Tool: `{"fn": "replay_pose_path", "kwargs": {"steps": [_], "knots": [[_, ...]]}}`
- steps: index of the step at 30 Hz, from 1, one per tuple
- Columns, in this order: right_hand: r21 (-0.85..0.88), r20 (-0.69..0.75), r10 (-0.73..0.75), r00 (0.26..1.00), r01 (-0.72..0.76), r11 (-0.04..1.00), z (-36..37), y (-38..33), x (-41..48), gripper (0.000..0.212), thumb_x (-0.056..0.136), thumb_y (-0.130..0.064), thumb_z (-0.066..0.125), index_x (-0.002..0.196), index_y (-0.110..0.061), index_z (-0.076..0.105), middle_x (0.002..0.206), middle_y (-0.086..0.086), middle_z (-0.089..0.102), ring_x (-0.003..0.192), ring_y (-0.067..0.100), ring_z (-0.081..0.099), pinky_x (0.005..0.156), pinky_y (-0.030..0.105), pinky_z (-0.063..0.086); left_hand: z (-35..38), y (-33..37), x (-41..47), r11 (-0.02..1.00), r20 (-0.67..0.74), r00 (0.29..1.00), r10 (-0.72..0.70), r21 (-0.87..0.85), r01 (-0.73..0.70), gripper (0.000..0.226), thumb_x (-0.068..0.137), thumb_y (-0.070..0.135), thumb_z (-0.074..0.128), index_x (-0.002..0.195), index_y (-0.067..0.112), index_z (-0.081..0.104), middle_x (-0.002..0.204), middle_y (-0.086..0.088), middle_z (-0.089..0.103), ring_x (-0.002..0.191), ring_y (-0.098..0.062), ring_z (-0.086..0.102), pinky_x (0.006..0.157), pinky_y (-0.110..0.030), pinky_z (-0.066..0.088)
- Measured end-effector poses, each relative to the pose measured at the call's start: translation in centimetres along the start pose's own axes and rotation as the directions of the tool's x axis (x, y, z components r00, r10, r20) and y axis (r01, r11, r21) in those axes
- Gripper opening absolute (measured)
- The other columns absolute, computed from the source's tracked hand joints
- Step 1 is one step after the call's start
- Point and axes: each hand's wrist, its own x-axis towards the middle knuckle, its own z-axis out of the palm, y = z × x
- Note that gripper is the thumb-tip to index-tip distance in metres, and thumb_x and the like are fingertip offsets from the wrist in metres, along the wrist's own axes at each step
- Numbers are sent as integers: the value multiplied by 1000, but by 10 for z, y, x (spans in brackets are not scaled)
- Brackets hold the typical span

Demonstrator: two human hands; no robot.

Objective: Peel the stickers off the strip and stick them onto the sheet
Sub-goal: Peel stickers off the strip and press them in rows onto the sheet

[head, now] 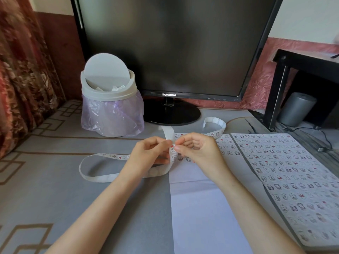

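1. Now both hands meet at one spot on the strip (100,177): the left hand (150,153) pinches it from the left, fingers curled closed on the backing.
2. Just right of that grip, the right hand (197,151) nips a sticker (172,146) between thumb and fingertip, at the strip's face.
3. From the grip the strip loops away left and low, and its other end curls up behind the hands.
4. Directly below the grip lies the sheet (198,208), a few stickers on its upper part.
5. Right of it lies a filled sheet (286,171); a bin (110,99) and monitor (172,44) stand beyond.
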Motion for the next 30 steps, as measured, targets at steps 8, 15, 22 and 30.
{"fn": "replay_pose_path", "kwargs": {"steps": [8, 15, 22, 30], "knots": [[-60, -4, -16, 1000, 16, 998, -2, 3, 1, 18, 77, -1, 73, 75, -18, 68, 63, -11, 66, 60, 2, 58, 60, 12, 45, 0, 0, 0, 999, -8, 999, 32, 43, -32, 16, 90, 17, 61, 78, 6, 66, 72, -5, 67, 68, -11, 63, 67, -23, 57], [-167, 22, 9, 1000, -5, 986, -3, 8, 2, 12, 80, -12, 72, 75, -21, 67, 73, -10, 66, 71, 10, 58, 70, 25, 47, -1, -2, 0, 998, -25, 999, -43, 46, 44, 19, 88, 22, 63, 83, 4, 67, 87, -18, 70, 73, -18, 65, 69, -28, 58], [-205, 66, -27, 997, 40, 978, -8, 2, 1, 9, 81, -15, 71, 77, -21, 66, 88, -6, 58, 74, 5, 52, 68, 15, 39, -4, -4, 2, 988, -40, 987, -156, 11, 156, 27, 89, 26, 62, 97, 0, 65, 90, -14, 71, 73, -17, 66, 77, -35, 57], [-159, -132, 310, 942, -329, 931, -41, -2, 3, 4, 79, -10, 72, 83, -8, 71, 67, -1, 67, 45, 1, 51, 42, 4, 31, -3, -12, 4, 977, -57, 997, -60, 202, 70, 16, 90, 18, 61, 77, 8, 65, 69, -5, 68, 63, -15, 63, 62, -24, 55]]}}
